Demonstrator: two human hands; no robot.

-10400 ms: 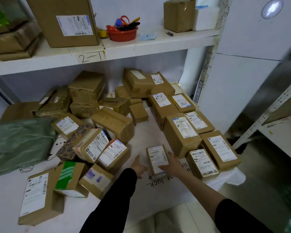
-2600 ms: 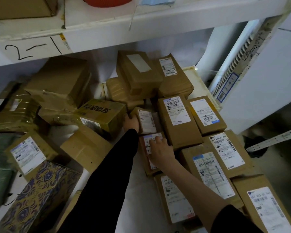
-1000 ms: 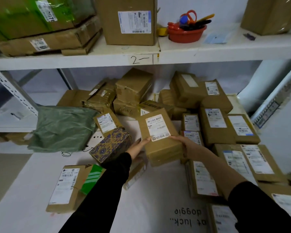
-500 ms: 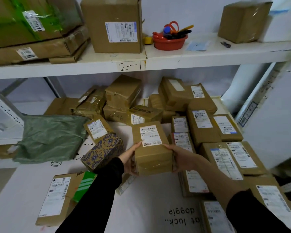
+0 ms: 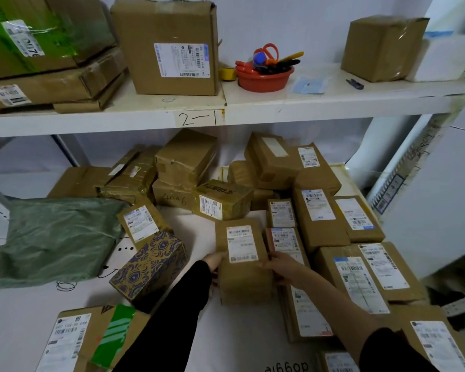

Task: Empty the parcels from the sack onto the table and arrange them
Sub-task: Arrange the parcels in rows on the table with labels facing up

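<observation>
So, brown parcel (image 5: pixel 242 280): label-up between both hands over the white table (image 5: pixel 239 334), just left of the row of labelled parcels (image 5: pixel 317 218) (whether its lower end touched the table could not be told).
Left hand (image 5: pixel 215 264): gripped the parcel's left edge; fingers mostly hidden.
Right hand (image 5: pixel 282 267): fingers curled round the right edge.
Green sack (image 5: pixel 57 240): lay slumped at the table's left, well apart.
Patterned box (image 5: pixel 151 267): tilted, beside the left forearm.
</observation>
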